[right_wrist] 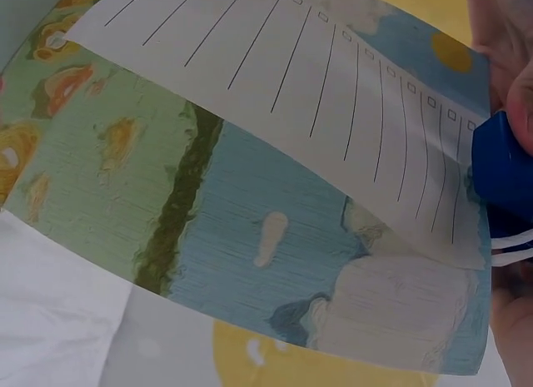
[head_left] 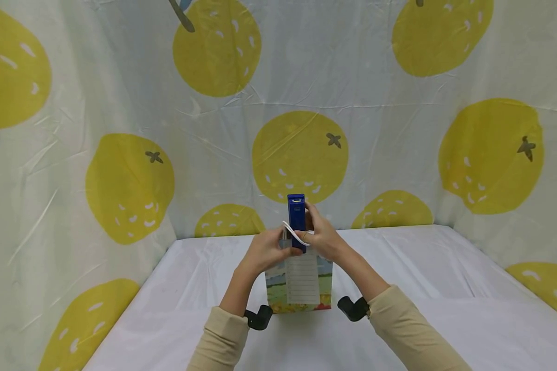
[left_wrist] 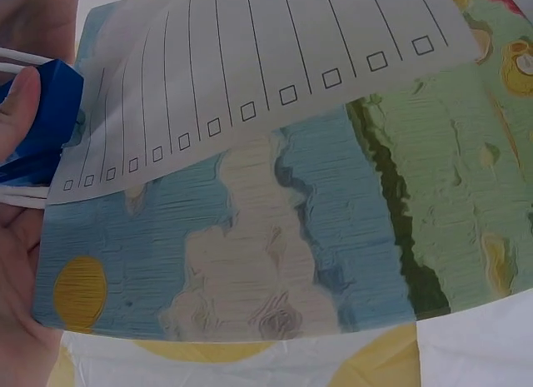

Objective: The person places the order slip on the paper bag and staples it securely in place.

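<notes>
My right hand [head_left: 322, 239] grips a blue stapler [head_left: 296, 214], which stands on end at the top edge of a painted paper bag [head_left: 326, 288]. My left hand [head_left: 269, 250] is at the same edge, its thumb across the stapler's lower end and its other fingers mostly hidden. A white checklist sheet [head_left: 302, 283] lies against the bag's front, its upper end at the stapler. White cord handles [head_left: 296, 234] cross in front of the stapler. In the left wrist view, the stapler [left_wrist: 62, 100] overlaps the top edges of sheet and bag.
The bag stands on a table covered with a white cloth [head_left: 399, 319]. Behind and to both sides hangs a pale curtain [head_left: 376, 134] printed with yellow fruit. Black wrist mounts [head_left: 353, 308] stick out near both cuffs, close to the bag's lower part.
</notes>
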`<action>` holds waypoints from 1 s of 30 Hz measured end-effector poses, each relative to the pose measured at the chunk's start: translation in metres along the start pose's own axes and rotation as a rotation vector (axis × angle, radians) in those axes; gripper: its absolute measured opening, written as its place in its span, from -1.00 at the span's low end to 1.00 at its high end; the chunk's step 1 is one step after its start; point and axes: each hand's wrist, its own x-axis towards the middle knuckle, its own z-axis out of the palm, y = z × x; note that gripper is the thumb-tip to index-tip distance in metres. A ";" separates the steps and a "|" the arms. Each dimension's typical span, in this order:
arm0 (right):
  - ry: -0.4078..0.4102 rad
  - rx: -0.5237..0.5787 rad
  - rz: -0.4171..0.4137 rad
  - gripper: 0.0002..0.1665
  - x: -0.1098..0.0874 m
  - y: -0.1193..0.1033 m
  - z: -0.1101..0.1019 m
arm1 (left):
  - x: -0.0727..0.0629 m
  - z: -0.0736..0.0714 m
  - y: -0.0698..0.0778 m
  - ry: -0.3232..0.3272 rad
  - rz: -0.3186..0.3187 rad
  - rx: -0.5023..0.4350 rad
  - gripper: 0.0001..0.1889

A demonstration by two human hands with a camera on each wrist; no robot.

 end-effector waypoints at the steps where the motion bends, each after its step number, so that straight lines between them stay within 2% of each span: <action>1: -0.004 -0.004 0.003 -0.15 0.000 0.000 0.000 | 0.000 0.001 0.000 0.006 0.003 0.008 -0.44; 14: -0.040 -0.090 0.049 -0.15 -0.002 -0.003 -0.005 | -0.002 -0.001 0.002 -0.004 -0.028 0.026 -0.48; 21: -0.095 -0.103 0.135 -0.19 -0.004 -0.001 -0.008 | -0.002 0.000 0.003 -0.003 -0.025 0.018 -0.47; 30: -0.182 -0.164 0.197 -0.11 -0.010 0.003 -0.014 | -0.001 0.001 0.001 0.038 0.043 0.090 -0.54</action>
